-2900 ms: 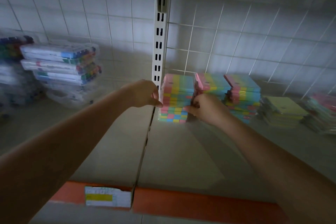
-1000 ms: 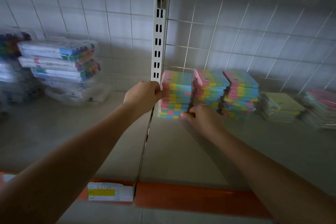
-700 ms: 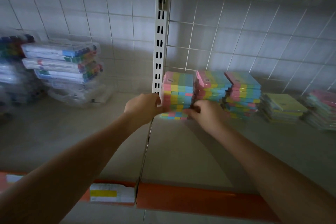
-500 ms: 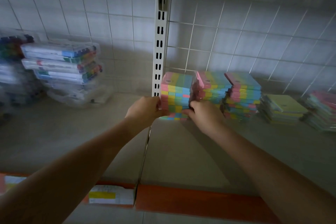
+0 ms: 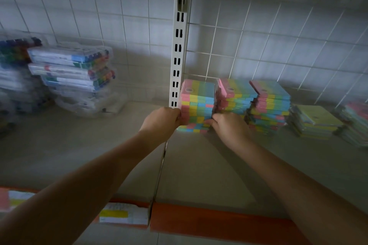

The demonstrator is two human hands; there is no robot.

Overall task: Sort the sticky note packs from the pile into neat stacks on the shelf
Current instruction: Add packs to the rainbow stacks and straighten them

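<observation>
Three tall stacks of striped pastel sticky note packs stand side by side at the back of the grey shelf [image 5: 199, 169]. My left hand [image 5: 161, 119] grips the left side of the leftmost stack [image 5: 197, 103], and my right hand [image 5: 231, 125] grips its right side low down. The upper part of this stack sits a little raised and offset above a few packs on the shelf. The middle stack [image 5: 235, 95] and right stack [image 5: 270, 103] stand untouched. My right hand's fingertips are hidden between the stacks.
A white slotted upright [image 5: 178, 49] rises just left of the held stack. Clear cases of coloured markers [image 5: 73, 71] are piled at the left. A low yellow-green note stack [image 5: 316, 121] and another pile [image 5: 356, 121] lie at the right. An orange strip with a price label [image 5: 123, 215] edges the shelf.
Both hands have closed in on the two sides of the leftmost stack. Its upper packs have been squared up and shifted slightly against the bottom ones. The other stacks have not moved.
</observation>
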